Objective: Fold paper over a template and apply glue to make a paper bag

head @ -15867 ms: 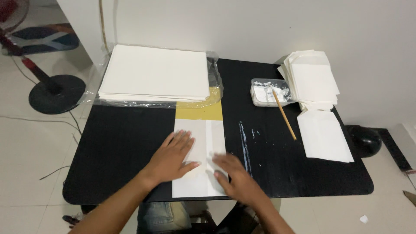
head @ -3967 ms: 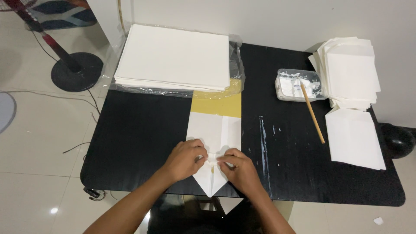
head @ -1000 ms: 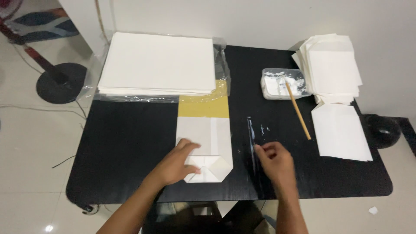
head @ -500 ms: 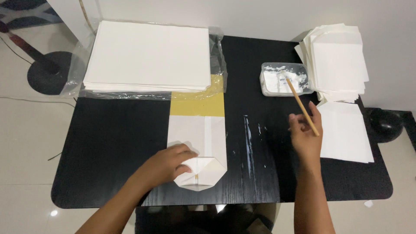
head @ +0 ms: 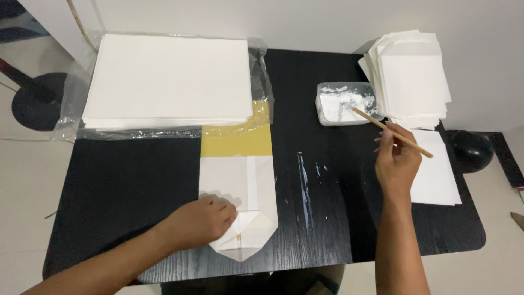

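My left hand (head: 199, 221) presses down on the folded bottom of a white paper bag (head: 237, 188) that lies flat near the front of the black table (head: 125, 186). A yellow board (head: 236, 143) sticks out of the bag's far end. My right hand (head: 396, 161) holds a thin wooden stick (head: 390, 131) whose tip dips into a small clear tub of white paste (head: 345, 104) at the back right.
A large stack of white sheets in clear plastic wrap (head: 164, 79) fills the back left. Finished white bags are piled at the back right (head: 412, 71), with one more flat bag (head: 434, 175) by the right edge. White paste smears (head: 303, 180) streak the table's middle.
My right hand left the bag, moved to the right and back, and took up the wooden stick, now dipped in the paste tub. My left hand stays on the folded bag bottom.
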